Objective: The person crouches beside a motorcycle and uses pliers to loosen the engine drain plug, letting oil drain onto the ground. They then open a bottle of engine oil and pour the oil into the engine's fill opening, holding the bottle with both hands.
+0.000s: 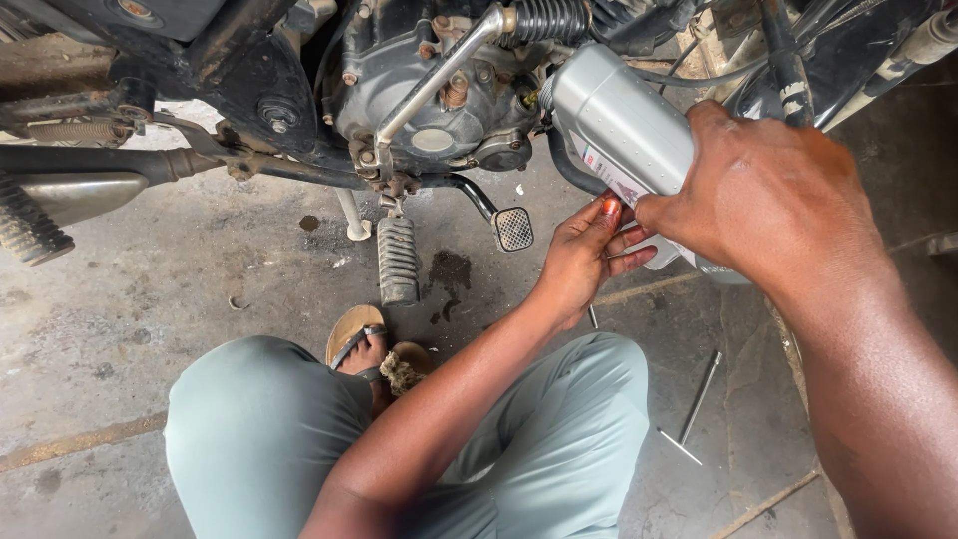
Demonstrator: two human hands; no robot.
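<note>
Far left, the exhaust pipe (75,180) runs along above the concrete floor (130,319). Next comes the ribbed footpeg (397,260), then the engine case (429,100) with the kick-start lever (439,75) slanting across it. The brake pedal (513,229) sits just beside my left hand (584,255), whose grip is closed under the grey oil bottle (619,125). That bottle is tilted, neck up against the engine. My right hand (768,195) clamps its base. Two metal rods (699,399) lie on the floor, lower right.
</note>
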